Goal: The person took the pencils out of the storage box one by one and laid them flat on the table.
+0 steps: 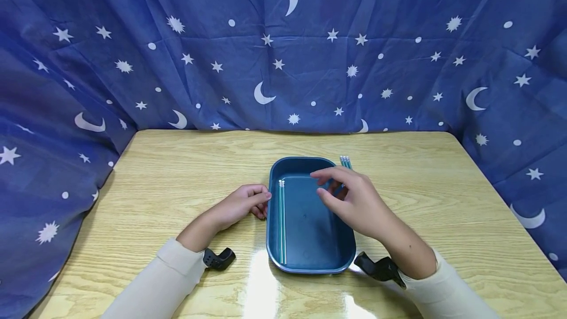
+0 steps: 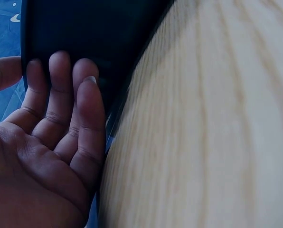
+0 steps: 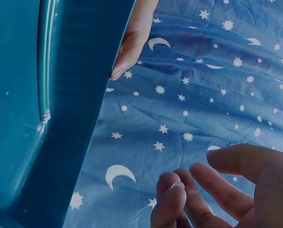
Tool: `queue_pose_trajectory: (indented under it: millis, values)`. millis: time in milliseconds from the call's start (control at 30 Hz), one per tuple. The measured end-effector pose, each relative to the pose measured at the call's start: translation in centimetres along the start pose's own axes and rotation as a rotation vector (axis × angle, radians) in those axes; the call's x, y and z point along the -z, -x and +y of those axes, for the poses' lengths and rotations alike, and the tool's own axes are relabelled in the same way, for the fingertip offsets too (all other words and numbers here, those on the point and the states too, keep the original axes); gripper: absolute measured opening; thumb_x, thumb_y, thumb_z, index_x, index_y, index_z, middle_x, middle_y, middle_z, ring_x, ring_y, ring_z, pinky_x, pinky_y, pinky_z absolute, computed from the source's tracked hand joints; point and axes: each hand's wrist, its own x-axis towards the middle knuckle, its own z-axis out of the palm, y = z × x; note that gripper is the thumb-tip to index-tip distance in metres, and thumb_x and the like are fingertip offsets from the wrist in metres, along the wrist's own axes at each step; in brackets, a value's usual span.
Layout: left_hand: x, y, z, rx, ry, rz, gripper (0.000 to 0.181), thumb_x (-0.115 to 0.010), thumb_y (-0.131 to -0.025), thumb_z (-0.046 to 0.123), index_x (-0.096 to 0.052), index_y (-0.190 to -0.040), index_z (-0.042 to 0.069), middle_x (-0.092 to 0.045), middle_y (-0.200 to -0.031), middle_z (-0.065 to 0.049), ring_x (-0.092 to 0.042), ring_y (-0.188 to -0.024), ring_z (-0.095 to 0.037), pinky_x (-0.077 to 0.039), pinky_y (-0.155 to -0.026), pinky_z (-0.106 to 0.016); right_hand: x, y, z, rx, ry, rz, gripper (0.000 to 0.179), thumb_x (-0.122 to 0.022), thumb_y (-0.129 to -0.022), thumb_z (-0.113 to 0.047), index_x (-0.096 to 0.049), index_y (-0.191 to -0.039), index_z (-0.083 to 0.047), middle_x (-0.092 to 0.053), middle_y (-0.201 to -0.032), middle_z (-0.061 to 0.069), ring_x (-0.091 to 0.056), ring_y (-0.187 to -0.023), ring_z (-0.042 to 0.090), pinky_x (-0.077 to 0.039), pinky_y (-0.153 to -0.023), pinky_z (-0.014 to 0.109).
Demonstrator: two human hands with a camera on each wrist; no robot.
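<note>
A deep blue-green tray with rounded corners sits near the middle of the table, two slim green pencils lying side by side along its left wall, pale-tipped ends away from the person, while the left hand pinches the left rim between thumb and loosely bent fingers. The table is light wood grain with glare in front, backed by blue cloth printed with white moons and stars. The right hand, thumb and fingers parted around nothing, hovers over the tray's right side, partly hiding more green pencils beyond it.
</note>
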Motion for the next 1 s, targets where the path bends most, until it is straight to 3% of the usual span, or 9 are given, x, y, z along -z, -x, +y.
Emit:
queue_pose_trajectory:
  millis: [500, 1000]
  values:
    - [-0.1, 0.2, 0.3, 0.000, 0.004, 0.002, 0.024, -0.047, -0.105, 0.024, -0.057, -0.094, 0.005, -0.063, -0.085, -0.005, -0.065, -0.079, -0.018, -0.056, -0.075, -0.029, -0.7, -2.2, -0.3, -0.018, -0.036, 0.006, 0.025, -0.063, -0.095, -0.003, -0.071, -0.116, -0.014, -0.070, -0.103, 0.004, -0.061, -0.076, 0.013, -0.056, -0.066, 0.028]
    - [0.0, 0.1, 0.4, -0.002, -0.009, 0.003, 0.024, -0.047, -0.106, 0.024, -0.058, -0.095, 0.005, -0.063, -0.084, -0.005, -0.065, -0.080, -0.018, -0.056, -0.075, -0.029, -1.6, -4.4, -1.1, -0.053, -0.157, -0.071, 0.023, -0.061, -0.097, -0.005, -0.070, -0.118, -0.010, -0.071, -0.108, 0.008, -0.065, -0.073, 0.019, -0.058, -0.067, 0.031]
